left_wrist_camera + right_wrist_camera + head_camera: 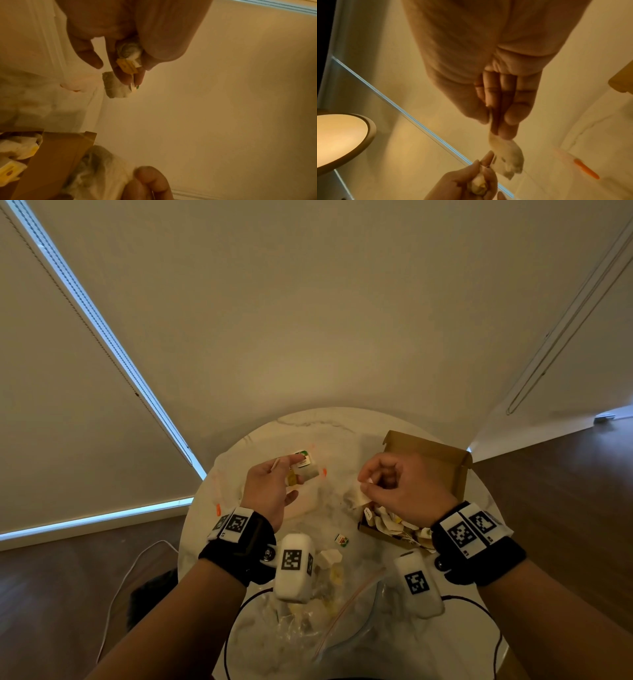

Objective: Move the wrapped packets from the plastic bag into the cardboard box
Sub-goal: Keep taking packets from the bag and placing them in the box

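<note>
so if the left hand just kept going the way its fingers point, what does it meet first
Probably nothing solid soon. The left hand, holding packets, points away over the far part of the table, then toward the wall. It seems raised, though depth is unclear; the cardboard box lies off to its right.

head: high, looks down at round table (274, 436), wall at 12 o'clock | wrists: close along fingers, sharing cardboard box (442, 460) edge
</note>
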Tool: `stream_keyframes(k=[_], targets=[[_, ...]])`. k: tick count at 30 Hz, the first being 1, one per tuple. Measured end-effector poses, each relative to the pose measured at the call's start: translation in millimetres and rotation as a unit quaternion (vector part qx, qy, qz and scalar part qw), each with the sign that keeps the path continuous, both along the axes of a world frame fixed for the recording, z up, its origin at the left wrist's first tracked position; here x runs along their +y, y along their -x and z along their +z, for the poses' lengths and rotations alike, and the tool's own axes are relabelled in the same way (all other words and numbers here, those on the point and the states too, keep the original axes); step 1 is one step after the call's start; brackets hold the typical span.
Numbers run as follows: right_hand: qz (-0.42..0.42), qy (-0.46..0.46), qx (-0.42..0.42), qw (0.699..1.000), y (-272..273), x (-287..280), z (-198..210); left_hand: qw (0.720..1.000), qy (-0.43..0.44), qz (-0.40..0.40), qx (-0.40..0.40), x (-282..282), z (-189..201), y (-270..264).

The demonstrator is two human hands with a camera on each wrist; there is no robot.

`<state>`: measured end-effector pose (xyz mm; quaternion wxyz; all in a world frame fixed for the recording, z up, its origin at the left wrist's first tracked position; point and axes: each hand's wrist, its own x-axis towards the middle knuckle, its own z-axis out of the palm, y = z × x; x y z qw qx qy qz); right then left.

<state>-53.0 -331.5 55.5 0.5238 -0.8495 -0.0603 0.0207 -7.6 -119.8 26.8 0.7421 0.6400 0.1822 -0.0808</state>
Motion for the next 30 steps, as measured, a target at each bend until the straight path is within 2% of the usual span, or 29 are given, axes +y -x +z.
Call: stream_keyframes(k=[3, 7, 10, 15, 18, 22, 27, 30], targets=[[0.005, 0.062, 0.013, 0.998, -7.4, -5.1, -8.4, 0.999, -0.040, -0.006, -0.027, 3.0, -3.6, -2.4], [0.012, 0.089, 0.006, 0.996, -10.5, -3.2, -7.2, 0.996, -0.019, -0.034, -0.075, -2.6, -0.4, 0.7], [0.061, 0.113, -0.017, 0.992, -12.6, -0.3, -0.1, 0.992, -0.029, -0.073, -0.101, -8.5, -1.6, 3.0], [0.108, 0.137, -0.049, 0.983, -18.4, 2.0, 11.7, 0.973, -0.095, -0.147, -0.148, -15.5, 6.1, 10.0], [0.087, 0.091, -0.039, 0.991, -20.9, 1.8, 14.9, 0.954, -0.123, -0.201, -0.186, -15.8, 10.7, 12.2], [0.057, 0.050, -0.045, 0.996, -22.9, 0.2, 11.9, 0.926, -0.188, -0.219, -0.242, -16.5, 9.0, 11.9], [0.024, -0.052, -0.030, 0.998, -16.5, -3.5, -1.8, 0.923, -0.202, -0.200, -0.260, -15.2, 13.1, 9.1], [0.062, -0.073, 0.042, 0.995, -13.6, -1.8, -18.6, 0.918, -0.216, -0.196, -0.269, -13.7, 20.1, 4.8]])
